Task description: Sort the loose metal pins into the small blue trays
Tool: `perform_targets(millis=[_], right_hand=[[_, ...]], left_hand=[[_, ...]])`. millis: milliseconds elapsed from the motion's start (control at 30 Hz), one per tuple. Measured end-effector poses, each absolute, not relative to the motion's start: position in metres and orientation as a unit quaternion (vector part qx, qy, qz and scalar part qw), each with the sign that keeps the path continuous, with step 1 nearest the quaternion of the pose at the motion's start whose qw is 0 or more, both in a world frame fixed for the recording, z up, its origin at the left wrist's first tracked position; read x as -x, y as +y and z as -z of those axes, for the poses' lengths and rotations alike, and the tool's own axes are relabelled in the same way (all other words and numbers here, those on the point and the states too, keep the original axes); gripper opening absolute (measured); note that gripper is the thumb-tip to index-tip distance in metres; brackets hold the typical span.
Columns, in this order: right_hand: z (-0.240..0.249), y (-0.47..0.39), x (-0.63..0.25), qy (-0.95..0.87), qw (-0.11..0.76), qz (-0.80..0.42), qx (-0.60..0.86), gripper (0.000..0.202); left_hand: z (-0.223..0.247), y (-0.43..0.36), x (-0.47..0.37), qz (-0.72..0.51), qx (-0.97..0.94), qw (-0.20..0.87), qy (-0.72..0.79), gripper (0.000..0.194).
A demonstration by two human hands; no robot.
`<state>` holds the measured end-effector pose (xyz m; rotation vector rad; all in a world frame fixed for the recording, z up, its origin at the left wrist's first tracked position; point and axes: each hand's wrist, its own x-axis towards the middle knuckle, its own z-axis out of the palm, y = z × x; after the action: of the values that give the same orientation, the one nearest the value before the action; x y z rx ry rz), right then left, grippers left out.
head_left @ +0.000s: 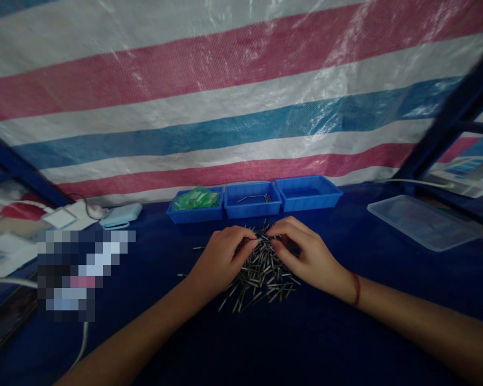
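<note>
A heap of thin metal pins (261,268) lies on the dark blue table between my hands. My left hand (225,254) is at the heap's left side, thumb and forefinger pinched together near its top. From the right, my right hand (306,249) reaches over the heap with thumb and fingertips close together. What sits between the fingertips of either hand is too small to make out. Behind the heap stand three blue bins: the left bin (195,215) holds green bagged material, the middle bin (253,209) a few metal pins, and the right bin (309,201) shows a bare bottom.
A clear plastic lid (422,222) lies at the right. On the left are a light blue case (121,215), a white power strip (74,216), cables and a pixelated patch. A striped plastic sheet (241,123) hangs behind, between dark blue frame posts.
</note>
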<state>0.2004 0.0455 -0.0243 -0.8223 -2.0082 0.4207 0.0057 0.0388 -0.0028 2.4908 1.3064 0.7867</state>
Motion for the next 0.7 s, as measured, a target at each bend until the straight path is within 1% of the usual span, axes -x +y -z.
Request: perform_targets(millis=[100, 167, 233, 333, 500, 700], right_hand=[[0.020, 0.033, -0.194, -0.799, 0.459, -0.200, 0.334, 0.015], [0.019, 0.027, -0.190, -0.783, 0.466, -0.226, 0.345, 0.012], [0.018, 0.025, -0.189, -0.765, 0.475, -0.249, 0.357, 0.007], [0.017, 0.026, -0.188, -0.748, 0.485, -0.271, 0.363, 0.006], [0.016, 0.028, -0.190, -0.739, 0.497, -0.274, 0.362, 0.008], [0.016, 0.026, -0.189, -0.732, 0.507, -0.274, 0.363, 0.005]], left_hand=[[0.000, 0.033, -0.011, -0.311, -0.825, 0.166, 0.442, 0.013], [-0.001, 0.030, -0.013, -0.324, -0.818, 0.183, 0.438, 0.012], [-0.001, 0.028, -0.015, -0.328, -0.820, 0.178, 0.434, 0.010], [0.002, 0.026, -0.015, -0.324, -0.826, 0.169, 0.430, 0.009], [0.004, 0.026, -0.015, -0.331, -0.822, 0.194, 0.421, 0.011], [0.005, 0.025, -0.015, -0.343, -0.815, 0.200, 0.423, 0.009]])
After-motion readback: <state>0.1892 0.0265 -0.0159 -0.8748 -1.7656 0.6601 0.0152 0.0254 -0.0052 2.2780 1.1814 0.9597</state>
